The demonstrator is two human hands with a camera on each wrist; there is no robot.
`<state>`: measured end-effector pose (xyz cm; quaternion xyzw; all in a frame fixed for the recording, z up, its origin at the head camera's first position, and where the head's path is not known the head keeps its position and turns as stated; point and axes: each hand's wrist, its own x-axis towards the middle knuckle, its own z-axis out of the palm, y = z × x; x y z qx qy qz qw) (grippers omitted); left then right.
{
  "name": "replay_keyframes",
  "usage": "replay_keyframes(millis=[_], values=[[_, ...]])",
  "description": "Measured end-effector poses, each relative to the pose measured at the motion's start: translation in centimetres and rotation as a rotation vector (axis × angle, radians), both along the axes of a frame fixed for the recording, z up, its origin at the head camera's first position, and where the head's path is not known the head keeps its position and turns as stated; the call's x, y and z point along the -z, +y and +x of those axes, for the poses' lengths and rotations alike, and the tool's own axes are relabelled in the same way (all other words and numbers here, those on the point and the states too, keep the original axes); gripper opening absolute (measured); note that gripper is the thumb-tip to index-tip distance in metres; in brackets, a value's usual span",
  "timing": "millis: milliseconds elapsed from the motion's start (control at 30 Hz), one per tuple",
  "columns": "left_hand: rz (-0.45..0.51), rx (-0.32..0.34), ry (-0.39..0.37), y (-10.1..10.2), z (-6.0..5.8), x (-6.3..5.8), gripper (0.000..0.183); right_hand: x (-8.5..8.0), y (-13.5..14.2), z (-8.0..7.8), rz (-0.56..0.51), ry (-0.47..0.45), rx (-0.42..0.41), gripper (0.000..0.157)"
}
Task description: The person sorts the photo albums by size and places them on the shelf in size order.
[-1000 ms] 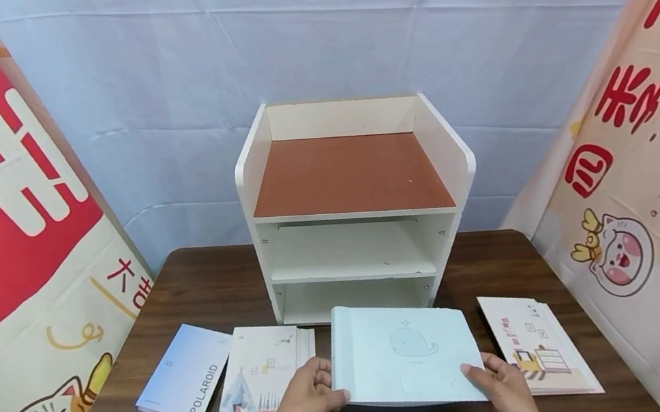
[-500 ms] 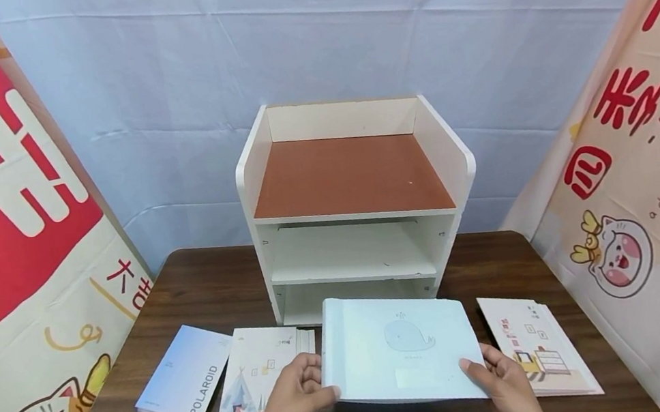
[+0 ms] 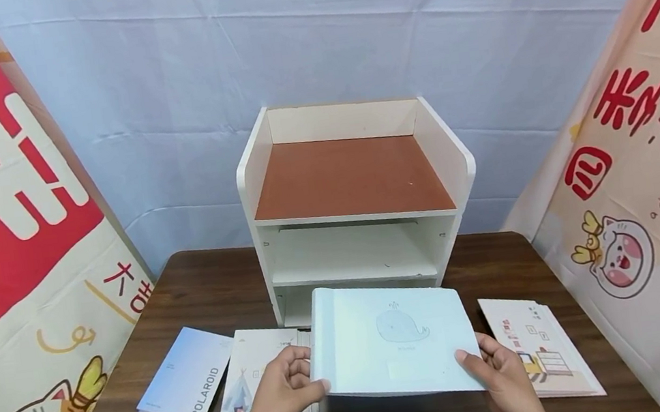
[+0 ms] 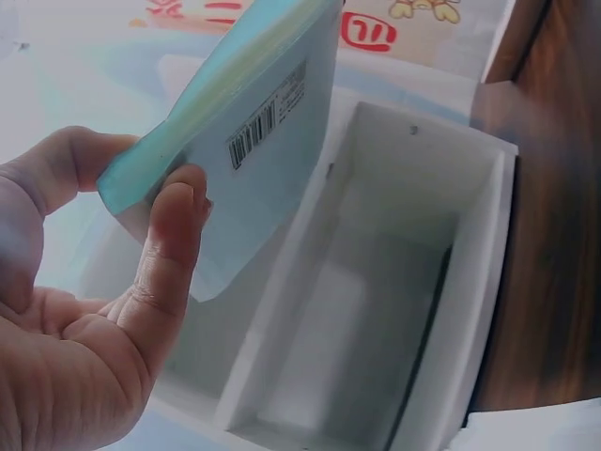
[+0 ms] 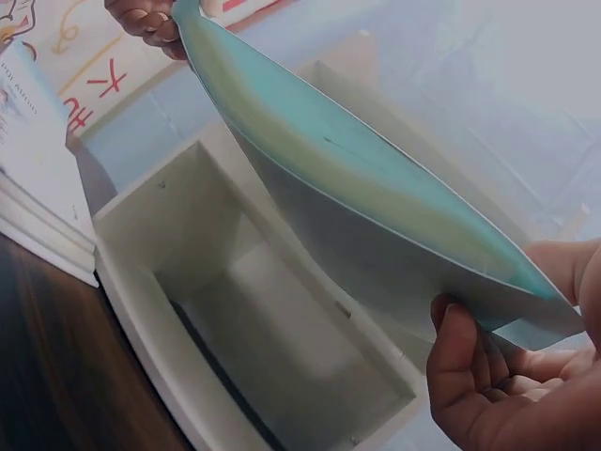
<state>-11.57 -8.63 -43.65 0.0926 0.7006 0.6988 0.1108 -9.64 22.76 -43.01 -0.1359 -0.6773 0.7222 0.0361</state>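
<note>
Both hands hold a pale blue softcover book [image 3: 397, 349] with a whale drawn on its cover. It hovers over the table in front of the shelf. My left hand [image 3: 284, 390] pinches its left edge, thumb on top and fingers beneath. At the lower right corner, my right hand [image 3: 502, 377] pinches it the same way. A barcode [image 4: 254, 136] shows on the underside in the left wrist view. From the right wrist, the book bows along its near edge. Behind it stands a small white shelf [image 3: 347, 248] with a brown top board; the book hides part of the lowest compartment.
On the dark wood table [image 3: 216, 282], a blue POLAROID book [image 3: 187, 378] lies at the left. Beside it, partly behind my left hand, is a stack of illustrated books [image 3: 256, 359]. More illustrated books [image 3: 542, 348] lie at the right. Cloth [image 3: 170, 115] hangs behind.
The whale book has risen and shifted slightly left, covering more of the lower shelf. My left hand has moved left and up with it; the right hand has moved little.
</note>
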Motion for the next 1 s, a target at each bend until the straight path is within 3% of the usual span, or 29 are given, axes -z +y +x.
replay_keyframes(millis=[533,800,1000], values=[[0.068,-0.091,0.083,-0.3,0.6,-3.7,0.042,-3.3,-0.4,-0.2,0.029,0.124,-0.050,0.041],[0.097,-0.092,0.093,-0.9,0.5,-5.5,0.044,-5.1,-1.0,-0.6,0.019,0.265,-0.079,0.036],[0.132,-0.064,0.134,-1.4,-0.1,-6.4,0.043,-6.3,-1.3,-1.3,-0.023,0.297,-0.103,0.028]])
